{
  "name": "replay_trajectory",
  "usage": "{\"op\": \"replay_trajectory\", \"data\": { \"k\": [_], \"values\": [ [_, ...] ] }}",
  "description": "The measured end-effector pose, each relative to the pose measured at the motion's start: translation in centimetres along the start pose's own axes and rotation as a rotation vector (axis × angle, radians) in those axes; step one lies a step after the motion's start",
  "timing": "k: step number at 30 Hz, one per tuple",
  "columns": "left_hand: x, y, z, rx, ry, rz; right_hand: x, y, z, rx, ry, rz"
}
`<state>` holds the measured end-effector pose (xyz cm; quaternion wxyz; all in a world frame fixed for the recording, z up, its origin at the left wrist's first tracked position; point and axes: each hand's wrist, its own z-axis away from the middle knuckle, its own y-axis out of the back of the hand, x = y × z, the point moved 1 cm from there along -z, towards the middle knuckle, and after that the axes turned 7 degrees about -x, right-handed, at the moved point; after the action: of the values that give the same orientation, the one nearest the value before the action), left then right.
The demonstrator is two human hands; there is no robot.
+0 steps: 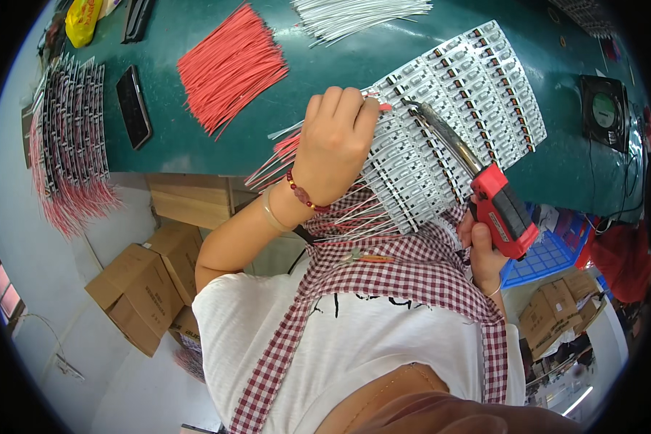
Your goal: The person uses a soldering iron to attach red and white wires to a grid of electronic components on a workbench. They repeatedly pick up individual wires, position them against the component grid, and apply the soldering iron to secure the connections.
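My left hand [336, 141] is closed around a bundle of red and white wires [283, 150], whose ends stick out to its left. Its fingertips are at the left edge of a large white panel of small circuit boards [459, 101], which lies tilted over the table edge. White and red wires trail from the panel's lower left part toward my checked apron. In my right hand [482, 249] is a red and black soldering gun [500, 210]. The iron's long metal barrel reaches up and left across the panel, its tip close to my left fingers.
On the green table [354, 69] lie a pile of red wires [231, 69], a pile of white wires [358, 16] and a phone [133, 107]. Wired boards [69, 137] hang over the left edge. A black device [605, 112] sits right; cardboard boxes [137, 293] and a blue crate [539, 257] stand below.
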<state>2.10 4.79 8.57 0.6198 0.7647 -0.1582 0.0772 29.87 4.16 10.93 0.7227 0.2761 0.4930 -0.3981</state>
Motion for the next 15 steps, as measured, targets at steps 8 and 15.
{"op": "replay_trajectory", "data": {
  "k": [8, 15],
  "values": [
    [0.6, -0.5, 0.9, 0.016, -0.056, 0.109, 2.3, 1.0, 1.1, 0.008, -0.069, 0.009],
    [1.0, -0.5, 0.8, 0.014, -0.018, 0.124, 3.0, 1.3, 1.2, 0.005, -0.053, 0.039]
  ]
}}
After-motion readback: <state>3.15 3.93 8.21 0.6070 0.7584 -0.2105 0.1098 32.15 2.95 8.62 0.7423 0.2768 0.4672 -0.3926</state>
